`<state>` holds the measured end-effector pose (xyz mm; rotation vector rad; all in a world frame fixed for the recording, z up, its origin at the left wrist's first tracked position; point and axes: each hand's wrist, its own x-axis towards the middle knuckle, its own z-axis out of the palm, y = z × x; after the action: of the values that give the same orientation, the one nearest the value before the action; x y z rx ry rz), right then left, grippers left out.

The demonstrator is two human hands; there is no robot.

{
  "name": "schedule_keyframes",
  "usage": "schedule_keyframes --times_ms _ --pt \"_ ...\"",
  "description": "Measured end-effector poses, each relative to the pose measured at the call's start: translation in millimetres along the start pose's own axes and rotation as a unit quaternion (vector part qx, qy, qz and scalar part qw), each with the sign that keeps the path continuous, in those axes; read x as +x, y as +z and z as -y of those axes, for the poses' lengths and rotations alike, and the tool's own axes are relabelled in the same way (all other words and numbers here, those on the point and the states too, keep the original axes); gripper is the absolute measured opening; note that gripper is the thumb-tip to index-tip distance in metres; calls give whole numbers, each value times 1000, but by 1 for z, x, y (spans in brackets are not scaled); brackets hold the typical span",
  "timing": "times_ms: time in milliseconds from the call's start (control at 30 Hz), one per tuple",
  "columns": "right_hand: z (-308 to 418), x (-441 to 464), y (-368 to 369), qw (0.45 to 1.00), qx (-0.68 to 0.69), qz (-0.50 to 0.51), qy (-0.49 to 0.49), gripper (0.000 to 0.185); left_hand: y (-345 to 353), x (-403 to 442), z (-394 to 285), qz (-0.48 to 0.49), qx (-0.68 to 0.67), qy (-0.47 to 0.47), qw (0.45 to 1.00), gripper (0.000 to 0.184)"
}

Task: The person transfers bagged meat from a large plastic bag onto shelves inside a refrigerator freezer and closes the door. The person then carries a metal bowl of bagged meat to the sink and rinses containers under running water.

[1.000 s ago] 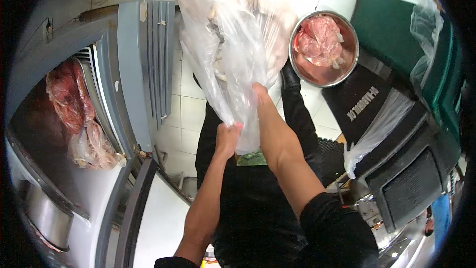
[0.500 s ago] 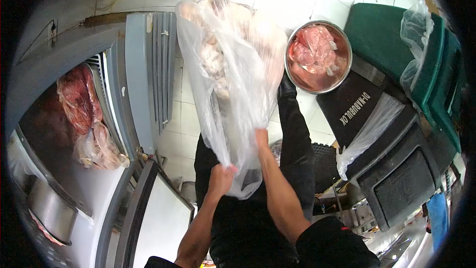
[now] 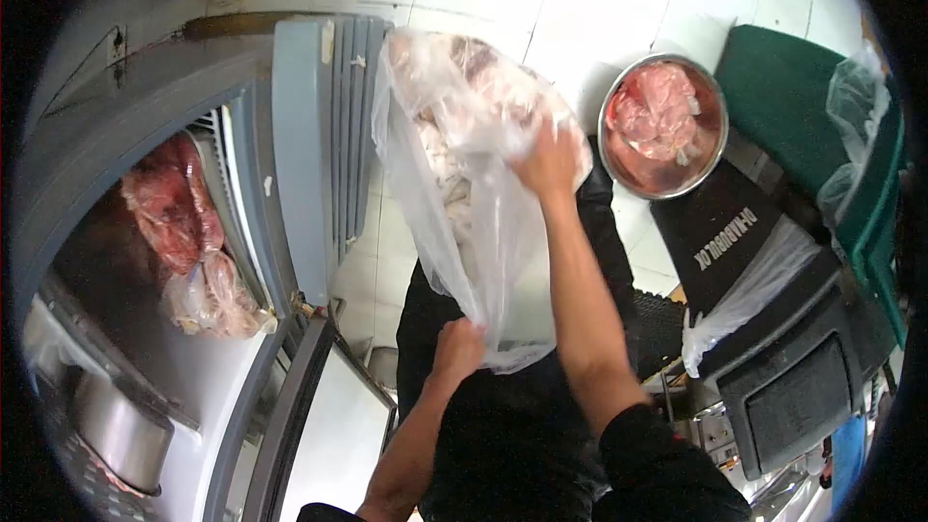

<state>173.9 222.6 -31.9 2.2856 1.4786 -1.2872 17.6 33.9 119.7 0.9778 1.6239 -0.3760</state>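
Note:
A large clear plastic bag (image 3: 483,242) full of pale meat chunks (image 3: 483,82) stands on the floor in front of my legs. My left hand (image 3: 459,348) is closed on the gathered near edge of the bag. Farther up the bag's right side, my right hand (image 3: 549,164) has its fingers curled into the plastic, close to the meat; its fingertips are partly blurred. To the right of the bag, a round metal bowl (image 3: 717,140) holds pink meat (image 3: 657,111) in a plastic wrapping.
An open freezer (image 3: 227,377) on the left contains bagged red meat (image 3: 169,203) and a metal pot (image 3: 121,435). Its grey door edge (image 3: 304,155) stands beside the bag. At right are a black crate lid (image 3: 793,382), a loose plastic bag (image 3: 749,285) and a green bin (image 3: 773,87).
My right hand has moved from the bag's near edge forward to its upper right side. My left hand keeps its hold on the near edge. The whole view has shifted slightly.

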Motion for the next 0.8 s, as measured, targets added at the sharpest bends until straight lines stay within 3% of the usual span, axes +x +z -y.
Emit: schedule_keyframes --times_ms 33,67,133,167,233,267,333,367,400,467,533,600,633,667,733,767,800 --pt "8 36 23 996 22 -48 -67 108 0 -3 -4 -1 4 -7 1000 24" --pt "32 59 30 997 -16 -44 -61 110 -1 -5 -5 -4 10 -14 1000 25" --pt "55 98 66 982 -79 -36 -171 105 0 -12 1 18 17 -43 999 26" --pt "60 112 88 982 -71 -33 -172 105 1 -13 5 38 23 -57 997 27" --pt "59 135 131 972 -179 21 -148 74 7 -14 13 30 31 -54 998 28" --pt "57 143 131 973 -174 22 -147 74 11 -15 12 25 29 -51 998 29" --pt "41 158 123 985 -58 -23 -162 38 16 -9 11 5 26 -50 998 30" --pt "23 171 119 971 65 -142 -180 28 21 -10 12 7 26 -38 999 29" --pt "6 185 111 927 183 -261 -195 23 27 -10 9 5 22 -20 1000 28" --pt "14 181 22 929 318 -165 -90 21 29 -15 2 11 45 14 999 26" --pt "21 168 -34 940 285 -144 -121 20 34 -26 -2 10 73 40 996 24" --pt "-17 164 -62 937 139 -193 -258 20 41 -39 -1 -36 78 47 995 20" --pt "-44 155 -81 964 127 -115 -203 22 44 -44 0 -39 79 49 995 20" --pt "-79 145 -91 951 81 -179 -241 23 46 -46 2 -42 82 60 994 19" --pt "-116 103 -128 968 78 -179 -156 28 45 -41 -3 -52 81 71 993 17" --pt "-130 86 -134 941 102 -260 -193 27 40 -38 -5 -48 96 87 990 15" --pt "-149 77 -141 950 140 -238 -149 25 36 -36 -6 -45 111 106 987 14"
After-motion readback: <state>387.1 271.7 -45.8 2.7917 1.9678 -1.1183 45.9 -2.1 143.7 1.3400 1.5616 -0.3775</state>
